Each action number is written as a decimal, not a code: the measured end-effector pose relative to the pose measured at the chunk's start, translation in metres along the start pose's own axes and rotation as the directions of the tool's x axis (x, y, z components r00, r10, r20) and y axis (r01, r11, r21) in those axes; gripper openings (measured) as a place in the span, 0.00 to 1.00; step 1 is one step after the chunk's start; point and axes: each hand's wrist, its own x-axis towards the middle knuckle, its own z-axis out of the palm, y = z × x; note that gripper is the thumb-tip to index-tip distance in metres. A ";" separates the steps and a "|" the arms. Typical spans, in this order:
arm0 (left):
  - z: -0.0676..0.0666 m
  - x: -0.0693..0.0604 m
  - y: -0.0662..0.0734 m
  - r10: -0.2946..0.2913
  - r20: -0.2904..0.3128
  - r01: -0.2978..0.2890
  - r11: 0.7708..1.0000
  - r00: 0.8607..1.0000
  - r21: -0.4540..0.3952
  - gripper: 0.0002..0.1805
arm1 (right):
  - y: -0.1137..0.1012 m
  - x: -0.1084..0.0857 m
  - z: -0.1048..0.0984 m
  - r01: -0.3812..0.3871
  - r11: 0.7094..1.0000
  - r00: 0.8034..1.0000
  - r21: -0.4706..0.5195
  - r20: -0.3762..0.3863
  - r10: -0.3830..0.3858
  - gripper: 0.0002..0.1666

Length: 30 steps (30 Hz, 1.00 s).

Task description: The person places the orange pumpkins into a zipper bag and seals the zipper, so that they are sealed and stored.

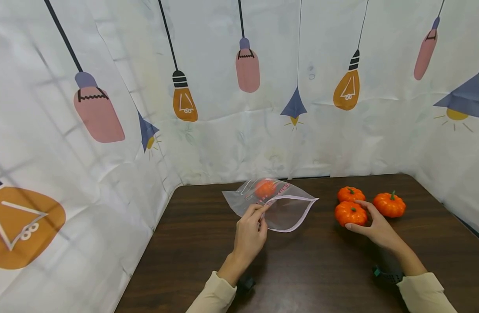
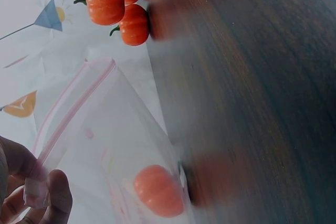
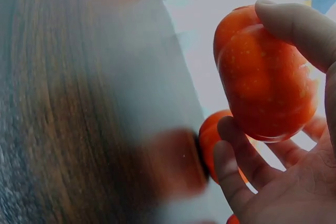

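My left hand [image 1: 250, 230] pinches the rim of a clear zip bag [image 1: 234, 201], whose mouth gapes to the right. Inside the bag lies one small orange pumpkin [image 1: 265, 188], also visible through the plastic in the left wrist view. With thumb and fingers my right hand [image 1: 380, 229] grips another small pumpkin [image 1: 350, 213]. That pumpkin [image 3: 265, 77] is held off the table in the right wrist view. Behind it sits a pumpkin [image 1: 350, 194] with a green stem, and to the right sits one more [image 1: 390, 204].
A dark brown wooden table [image 1: 314, 269] reflects the pumpkins. White cloth [image 1: 231, 148] printed with hanging lamps stands behind the table and along its sides. Dark devices are strapped at both wrists, one a black wrist strap [image 1: 392, 277].
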 end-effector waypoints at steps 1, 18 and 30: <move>0.000 0.000 0.000 0.003 -0.004 -0.003 1.000 1.000 0.000 0.20 | -0.001 0.000 0.000 0.004 1.000 1.000 0.005 0.003 -0.004 0.53; 0.000 -0.001 0.000 0.015 -0.012 -0.015 1.000 1.000 -0.002 0.21 | -0.032 0.002 -0.009 0.032 0.998 0.999 0.053 0.028 -0.033 0.52; 0.001 -0.001 0.001 -0.004 0.005 0.005 1.000 1.000 -0.012 0.20 | -0.054 0.011 -0.016 0.091 0.993 0.996 0.071 -0.007 -0.091 0.48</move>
